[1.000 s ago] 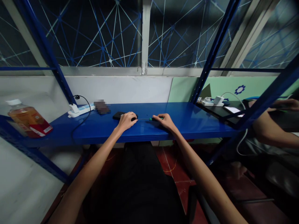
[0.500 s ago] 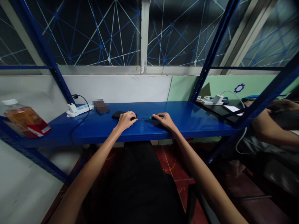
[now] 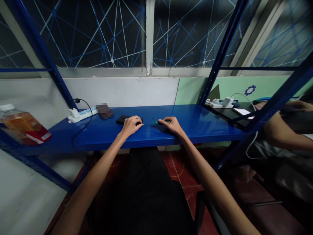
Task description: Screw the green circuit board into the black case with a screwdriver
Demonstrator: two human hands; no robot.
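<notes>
My left hand rests with curled fingers on a flat black device lying on the blue metal shelf, holding it down. My right hand is closed around the green handle of a thin screwdriver. Its metal shaft runs left across the shelf toward the right end of the black device. Both hands lie near the middle of the shelf, a short gap between them.
A white power strip with a black cable sits at the back left, a blurred dark object beside it. An orange drink bottle lies far left. Blue rack posts frame the bay. Another person's arm works at the right.
The view has drifted slightly, so everything sits a little higher and further left. Both hands keep their grip and place on the shelf.
</notes>
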